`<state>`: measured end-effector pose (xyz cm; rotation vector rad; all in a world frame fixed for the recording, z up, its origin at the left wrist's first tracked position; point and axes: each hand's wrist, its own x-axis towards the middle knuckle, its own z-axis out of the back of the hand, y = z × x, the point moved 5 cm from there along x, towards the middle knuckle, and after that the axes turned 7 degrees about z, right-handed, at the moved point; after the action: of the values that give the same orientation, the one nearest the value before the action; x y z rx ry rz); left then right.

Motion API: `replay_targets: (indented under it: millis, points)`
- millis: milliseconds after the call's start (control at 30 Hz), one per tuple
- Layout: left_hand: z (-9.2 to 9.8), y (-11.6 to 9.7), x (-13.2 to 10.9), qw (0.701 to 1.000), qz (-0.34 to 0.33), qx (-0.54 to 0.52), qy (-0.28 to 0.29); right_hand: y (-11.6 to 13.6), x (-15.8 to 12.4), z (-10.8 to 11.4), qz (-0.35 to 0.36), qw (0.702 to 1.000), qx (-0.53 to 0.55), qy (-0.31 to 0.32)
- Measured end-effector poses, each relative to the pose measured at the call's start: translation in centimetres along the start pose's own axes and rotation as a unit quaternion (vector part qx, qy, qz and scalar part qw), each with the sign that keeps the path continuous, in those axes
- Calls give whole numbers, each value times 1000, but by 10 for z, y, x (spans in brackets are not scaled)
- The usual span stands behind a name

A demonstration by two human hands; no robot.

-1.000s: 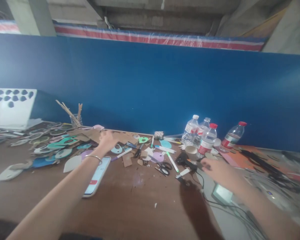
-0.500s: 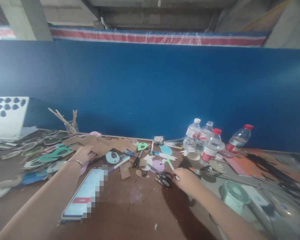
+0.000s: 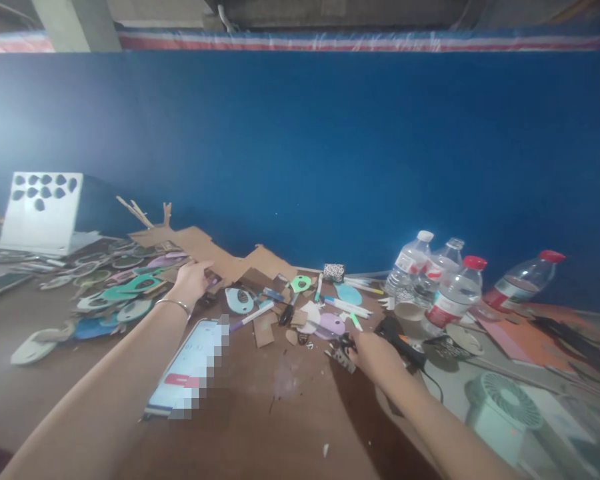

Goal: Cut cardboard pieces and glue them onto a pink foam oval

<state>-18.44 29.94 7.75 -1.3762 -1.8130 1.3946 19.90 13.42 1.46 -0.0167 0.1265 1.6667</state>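
Note:
My left hand (image 3: 194, 279), with a bracelet on its wrist, is closed on a ragged brown cardboard sheet (image 3: 219, 255), which is raised at the back of the brown table. My right hand (image 3: 373, 348) is closed around the dark handles of scissors (image 3: 347, 341); the blades point away to the left over a purple paper shape (image 3: 332, 325). Just below them lies a small patterned scrap (image 3: 342, 361). Between the hands are a pale blue cut-out (image 3: 239, 301), a green cut-out (image 3: 301, 284), a cardboard square (image 3: 265, 331) and several markers (image 3: 347, 307).
A phone (image 3: 183, 373) lies beside my left forearm. Several water bottles (image 3: 455, 293) stand or lean at the right, with a small fan (image 3: 505, 407) nearer me. A heap of coloured cut-outs (image 3: 125, 290) and a white stand (image 3: 43, 217) occupy the left; a blue partition (image 3: 300, 147) rises behind.
The cardboard has been lifted and shifted by my left hand. My right hand has closed on the scissors' handles, beside which it was before. The view has tilted down and turned left.

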Motion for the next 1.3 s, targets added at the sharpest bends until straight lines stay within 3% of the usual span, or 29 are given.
replay_targets:
  millis: [233, 400, 500, 633, 733, 833, 867, 1000, 1133, 1300]
  points:
    - [-39, -10, -44, 994, -12, -52, 100, -25, -13, 24, -33, 990, 84, -109]
    - [-62, -7, -92, 986, 12, -103, 134, -22, -29, 31, -19, 962, 221, -160]
    - [-78, 14, -126, 976, 41, -131, 169, -3, -33, 28, -5, 925, 330, -190]
    - [-95, 52, -165, 961, 52, -211, 171, 39, -33, 21, 59, 849, 486, -201]
    - [-104, 79, -184, 947, 60, -256, 184, 58, -31, 6, 73, 831, 522, -176]
    - [-105, 96, -193, 934, 70, -287, 199, 57, -28, -9, 76, 811, 554, -170]
    - [-104, 100, -193, 933, 73, -288, 204, 55, -27, -14, 77, 809, 559, -163]
    - [-95, 103, -191, 932, 48, -306, 190, 43, -27, -18, 68, 865, 456, -200]
    - [-89, 102, -188, 942, 23, -287, 172, 53, -30, -19, 107, 890, 404, -181]
    - [-91, 116, -193, 957, 63, -227, 167, 60, -33, -21, 83, 877, 446, -157]
